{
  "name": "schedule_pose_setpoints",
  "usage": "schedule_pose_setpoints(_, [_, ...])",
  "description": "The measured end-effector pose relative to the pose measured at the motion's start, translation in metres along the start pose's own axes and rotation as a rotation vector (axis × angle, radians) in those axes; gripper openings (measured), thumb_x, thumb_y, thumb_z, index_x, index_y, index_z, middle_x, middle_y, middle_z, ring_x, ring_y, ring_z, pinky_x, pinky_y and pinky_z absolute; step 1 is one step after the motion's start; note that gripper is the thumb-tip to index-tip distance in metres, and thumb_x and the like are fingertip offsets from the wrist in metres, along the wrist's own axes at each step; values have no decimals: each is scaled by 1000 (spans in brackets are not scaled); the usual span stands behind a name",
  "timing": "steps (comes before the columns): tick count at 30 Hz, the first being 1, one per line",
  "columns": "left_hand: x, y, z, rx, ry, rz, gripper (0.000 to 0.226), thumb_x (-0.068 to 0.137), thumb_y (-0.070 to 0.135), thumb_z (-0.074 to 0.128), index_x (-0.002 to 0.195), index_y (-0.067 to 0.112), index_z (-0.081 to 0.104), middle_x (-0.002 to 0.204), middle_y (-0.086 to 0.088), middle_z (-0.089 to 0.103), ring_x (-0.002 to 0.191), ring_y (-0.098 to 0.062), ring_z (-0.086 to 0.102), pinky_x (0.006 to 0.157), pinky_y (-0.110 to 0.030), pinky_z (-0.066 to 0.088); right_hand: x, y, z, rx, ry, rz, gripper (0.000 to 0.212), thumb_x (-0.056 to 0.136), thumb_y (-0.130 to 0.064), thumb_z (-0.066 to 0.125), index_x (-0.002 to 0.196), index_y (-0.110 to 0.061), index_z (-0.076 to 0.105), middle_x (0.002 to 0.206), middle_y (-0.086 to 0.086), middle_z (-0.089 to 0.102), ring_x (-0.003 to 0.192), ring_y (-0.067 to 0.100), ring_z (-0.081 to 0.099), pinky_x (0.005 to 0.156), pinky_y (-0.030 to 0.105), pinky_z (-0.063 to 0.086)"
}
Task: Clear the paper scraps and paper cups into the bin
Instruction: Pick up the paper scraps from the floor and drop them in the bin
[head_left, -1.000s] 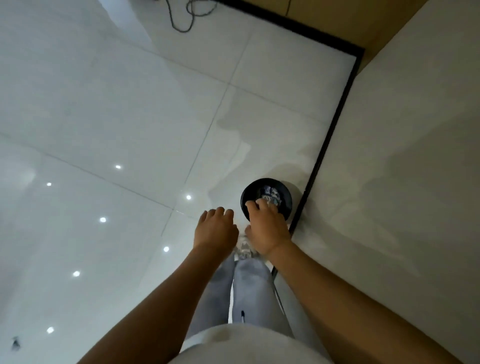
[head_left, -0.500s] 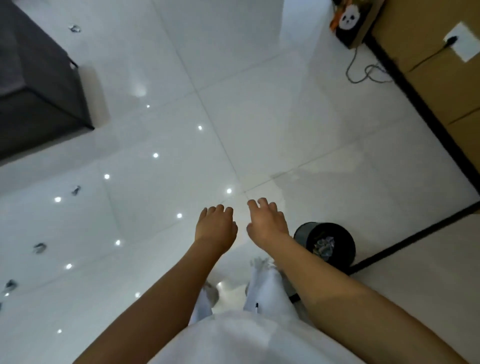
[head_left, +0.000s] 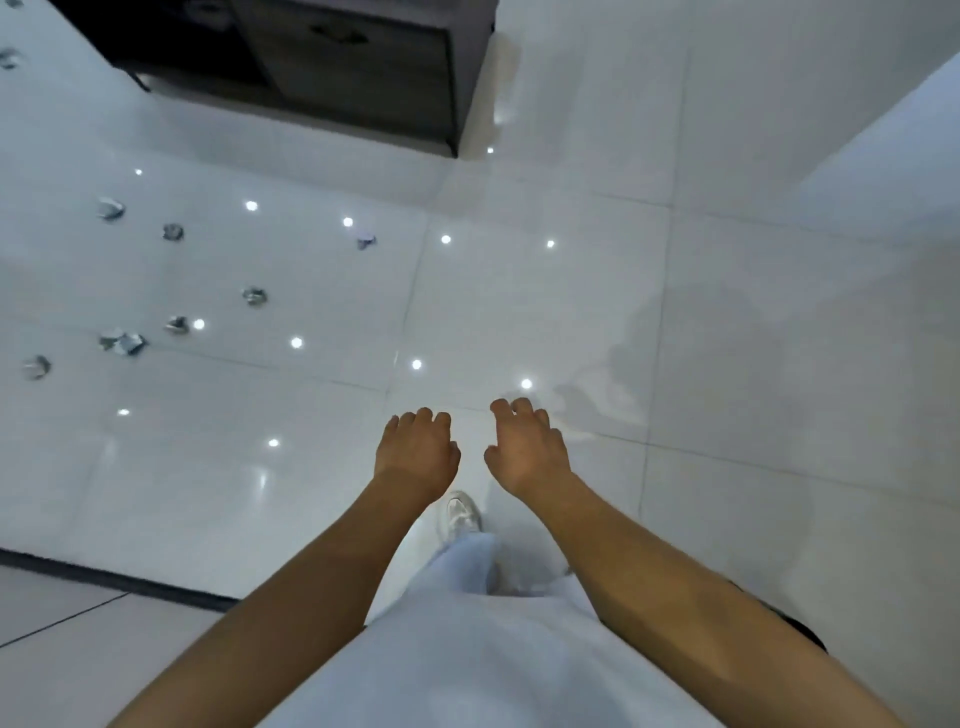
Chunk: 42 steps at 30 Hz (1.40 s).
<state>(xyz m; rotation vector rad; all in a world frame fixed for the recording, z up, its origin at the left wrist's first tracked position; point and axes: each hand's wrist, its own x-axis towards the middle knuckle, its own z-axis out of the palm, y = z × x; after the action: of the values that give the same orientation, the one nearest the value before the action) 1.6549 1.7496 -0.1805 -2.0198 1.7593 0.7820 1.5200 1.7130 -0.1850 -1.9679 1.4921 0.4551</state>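
Observation:
Several crumpled paper scraps lie scattered on the glossy white floor to my left: one scrap (head_left: 254, 295) nearest the middle, another scrap (head_left: 366, 241) further back, and a small cluster (head_left: 122, 342) at the far left. My left hand (head_left: 415, 449) and my right hand (head_left: 524, 449) hang out in front of me side by side, palms down, fingers loosely bent, holding nothing. Both hands are well to the right of the scraps. A dark sliver (head_left: 802, 631) behind my right forearm may be the bin's rim.
A dark cabinet (head_left: 358, 73) stands at the back, centre-left. A black floor strip (head_left: 114, 579) runs along the lower left. A white wall (head_left: 883, 166) rises on the right. My white shoe (head_left: 462, 512) and pale trousers are below my hands.
I have turned left, away from the black bin, which has slid out of view behind my right arm. The scattered scraps and the dark cabinet have come into view. Both hands stay empty.

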Motion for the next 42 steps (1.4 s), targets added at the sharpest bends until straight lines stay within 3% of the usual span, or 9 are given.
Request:
schedule_pose_setpoints(11, [7,-170,-17,-297,42,-327,40,98,32,38,130,12,48,127,-8,54,113,-26,51,100,-33,36,93,-171,-17,-195,-109,-269,48,91,-16,51,136,-15,38,133,9,43,116,28,46,91,38,45])
schedule_pose_setpoints(21, [111,-292,-83,-477,79,-501,40,98,32,39,131,11,48,126,-9,54,114,-27,51,95,-33,40,251,-284,-59,-282,-192,-332,53,92,-17,52,141,-18,33,141,9,36,122,28,42,94,36,41])
schedule_pose_setpoints(32, [223,-403,-143,-545,83,-472,38,95,29,45,127,9,52,121,-10,58,106,-27,56,91,-33,44,397,-367,-102,-279,-206,-241,55,91,-15,51,142,-17,31,139,9,35,119,29,42,90,36,42])
schedule_pose_setpoints(42, [328,-517,-155,-498,44,-367,36,95,28,47,127,14,52,119,-7,58,108,-23,54,89,-29,43,521,-441,-79,-101,-162,-103,56,90,-16,52,142,-18,32,139,8,35,117,28,42,85,36,43])
